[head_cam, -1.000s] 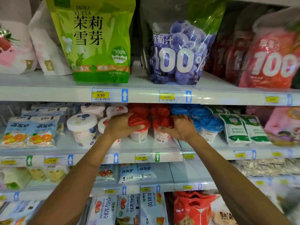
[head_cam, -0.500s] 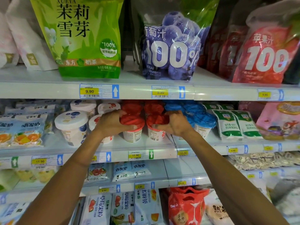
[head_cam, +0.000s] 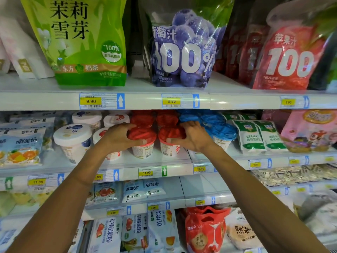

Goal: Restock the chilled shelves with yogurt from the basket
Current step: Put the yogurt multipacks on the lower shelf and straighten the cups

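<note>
- While steadying them on the shelf (head_cam: 127, 162), I am clasping one red-lidded yogurt cup (head_cam: 144, 143) in my left hand (head_cam: 118, 136) and another (head_cam: 169, 141) in my right hand (head_cam: 191, 136).
- Behind my grip, matching red cups (head_cam: 155, 118) are waiting, so rows are lining up.

Yogurt cups (head_cam: 144, 143) crinkled red wrap tops; glossy pouches (head_cam: 184, 46)

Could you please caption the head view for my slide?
Left hand and right hand each grip a red-topped yogurt cup on the chilled shelf.
</note>
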